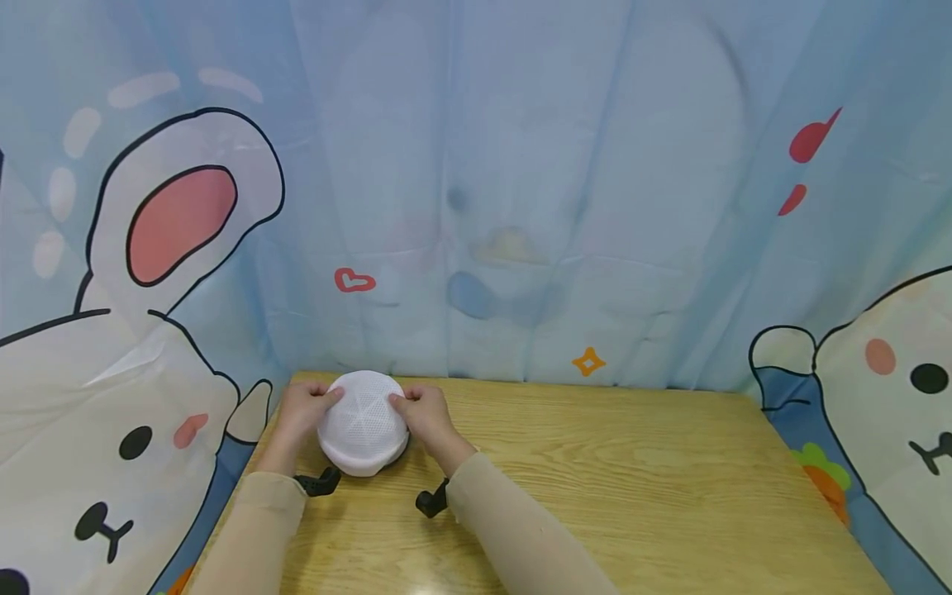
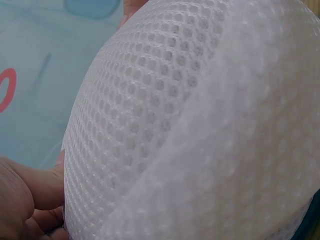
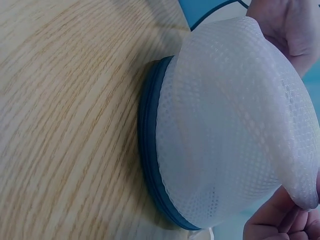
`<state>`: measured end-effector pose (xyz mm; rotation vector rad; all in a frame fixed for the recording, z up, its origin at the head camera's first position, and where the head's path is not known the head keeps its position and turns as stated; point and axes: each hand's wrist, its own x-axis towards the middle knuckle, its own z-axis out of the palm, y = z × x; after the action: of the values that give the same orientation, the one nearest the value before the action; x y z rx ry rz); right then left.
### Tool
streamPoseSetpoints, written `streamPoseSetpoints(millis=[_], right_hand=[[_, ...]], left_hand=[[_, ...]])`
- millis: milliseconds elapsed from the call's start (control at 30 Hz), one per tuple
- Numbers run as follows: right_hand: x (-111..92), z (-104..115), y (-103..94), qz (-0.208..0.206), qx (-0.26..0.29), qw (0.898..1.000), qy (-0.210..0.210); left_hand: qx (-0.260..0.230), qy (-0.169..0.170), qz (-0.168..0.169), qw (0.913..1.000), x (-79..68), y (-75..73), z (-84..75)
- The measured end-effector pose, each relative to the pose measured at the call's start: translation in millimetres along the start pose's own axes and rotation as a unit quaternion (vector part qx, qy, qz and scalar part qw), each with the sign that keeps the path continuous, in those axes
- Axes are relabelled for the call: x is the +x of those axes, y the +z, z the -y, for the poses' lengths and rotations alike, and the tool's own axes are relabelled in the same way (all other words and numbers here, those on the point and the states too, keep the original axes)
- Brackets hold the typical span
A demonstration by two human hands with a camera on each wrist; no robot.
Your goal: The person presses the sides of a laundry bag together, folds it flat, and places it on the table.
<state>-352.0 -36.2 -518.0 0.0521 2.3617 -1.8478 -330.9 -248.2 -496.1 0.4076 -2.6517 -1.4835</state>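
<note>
A white mesh laundry bag (image 1: 363, 426), rounded like a dome, stands near the back left of the table, between my two hands. Around its base runs a dark blue zipper band (image 3: 150, 145), close against the wood in the right wrist view. My left hand (image 1: 300, 416) holds the bag's left side, thumb on the mesh. On the opposite side my right hand (image 1: 430, 420) pinches the mesh between thumb and curled fingers. The left wrist view is mostly filled by the honeycomb mesh (image 2: 150, 100), with left fingers at its edge. The bag's inside is hidden.
The wooden table (image 1: 632, 487) stretches to the right and toward me. Behind it hangs a light blue curtain (image 1: 521, 165) printed with cartoon animals. Black camera mounts (image 1: 431, 501) project from both wrists, below the hands.
</note>
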Motion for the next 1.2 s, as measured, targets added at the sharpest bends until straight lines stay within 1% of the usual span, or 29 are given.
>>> streamPoseSetpoints(millis=[133, 233, 333, 467, 733, 933, 1067, 1200], right_hand=[[1.2, -1.7, 0.0, 0.008, 0.027, 1.000, 0.010], [1.5, -3.3, 0.1, 0.017, 0.050, 0.999, 0.013], [1.9, -4.5, 0.4, 0.024, 0.073, 0.997, 0.015], [1.2, -5.2, 0.7, 0.025, 0.084, 0.996, 0.013], [-1.4, -4.7, 0.3, 0.012, 0.070, 0.997, 0.005], [-5.7, -4.4, -3.6, -0.006, 0.041, 0.999, -0.009], [-10.0, -5.3, -7.3, -0.018, 0.047, 0.999, -0.013], [-16.5, -8.5, -11.6, -0.018, 0.058, 0.998, 0.000]], left_hand=[[-0.019, -0.005, -0.011, 0.9998, -1.5, 3.4, -1.6], [-0.022, -0.008, -0.015, 0.9996, -2.1, 5.4, -2.1], [-0.025, -0.021, -0.016, 0.9993, -3.3, 7.0, -2.8], [-0.028, -0.037, -0.015, 0.9988, -4.5, 8.5, -3.6], [-0.031, -0.047, -0.008, 0.9984, -5.6, 8.9, -6.0], [-0.039, -0.051, 0.010, 0.9979, -9.8, 5.5, -8.5], [-0.051, -0.057, 0.023, 0.9968, -14.6, 2.9, -6.7], [-0.048, -0.074, 0.025, 0.9958, -23.1, 1.3, 0.7]])
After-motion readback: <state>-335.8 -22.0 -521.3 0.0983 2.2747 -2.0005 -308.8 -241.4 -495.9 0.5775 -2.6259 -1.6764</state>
